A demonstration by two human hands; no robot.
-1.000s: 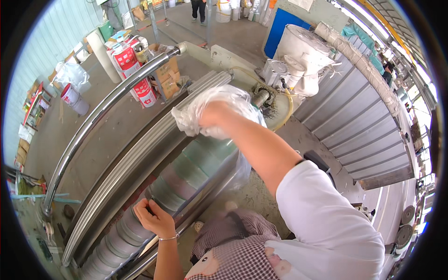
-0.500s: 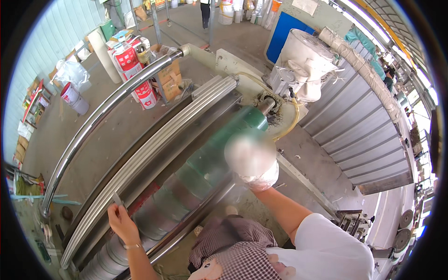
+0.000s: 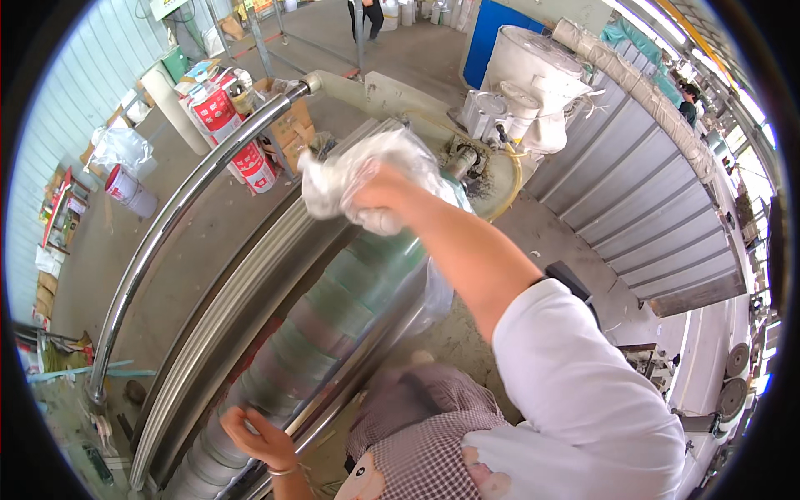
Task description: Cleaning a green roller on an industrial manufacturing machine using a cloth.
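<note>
- Swung up since the earlier frame, my right hand (image 3: 379, 192) clutches a white wad (image 3: 327, 183), upper centre.
- It bulges left of and above that grip.
- My left hand (image 3: 265, 443) curls, lower left; its hold I cannot tell.

Holds in the right hand (image 3: 382, 192) a crumpled, whitish, partly see-through sheet (image 3: 333, 179), bunched in loose folds over the upper end of a long roller (image 3: 321, 321) and hanging clearer on the near side. Presents that roller slanting from upper right to lower left, banded in green, greyish pink and pale grey, partly hidden by the sheet at the upper end and passing by the left hand (image 3: 262, 439) lower down, too close to tell contact from a gap.
</note>
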